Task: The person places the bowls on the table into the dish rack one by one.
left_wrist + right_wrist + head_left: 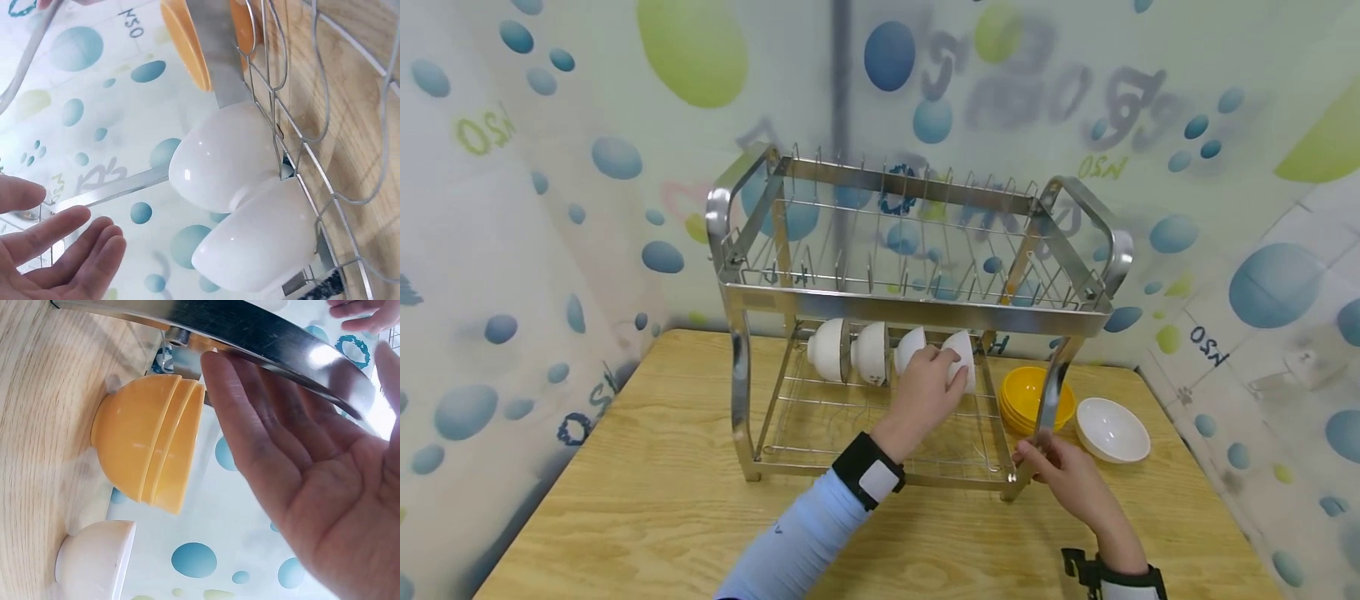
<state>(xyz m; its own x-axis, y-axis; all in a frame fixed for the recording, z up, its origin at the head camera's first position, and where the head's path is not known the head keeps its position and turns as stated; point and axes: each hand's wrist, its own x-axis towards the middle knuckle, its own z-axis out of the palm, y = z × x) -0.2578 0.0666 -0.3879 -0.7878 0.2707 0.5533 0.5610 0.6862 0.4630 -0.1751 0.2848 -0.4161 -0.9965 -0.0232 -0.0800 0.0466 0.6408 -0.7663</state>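
Several white bowls (pixel 871 353) stand on edge in a row on the lower shelf of a metal dish rack (pixel 917 307). My left hand (pixel 922 392) is in front of the rightmost bowl (pixel 964 350). In the left wrist view that hand (pixel 69 250) has loosely extended fingers, apart from two white bowls (pixel 225 156). My right hand (pixel 1071 479) is at the rack's right front leg (pixel 1052 392). The right wrist view shows its fingers (pixel 250 419) nearly straight beside the leg, not curled round it; contact there is unclear.
Stacked yellow bowls (pixel 1026 396) stand right of the rack, partly behind its leg. A white bowl (pixel 1112 429) sits beside them on the wooden table (pixel 647 492). The upper tier (pixel 910 225) has upright wire dividers. A patterned wall (pixel 625 100) rises behind.
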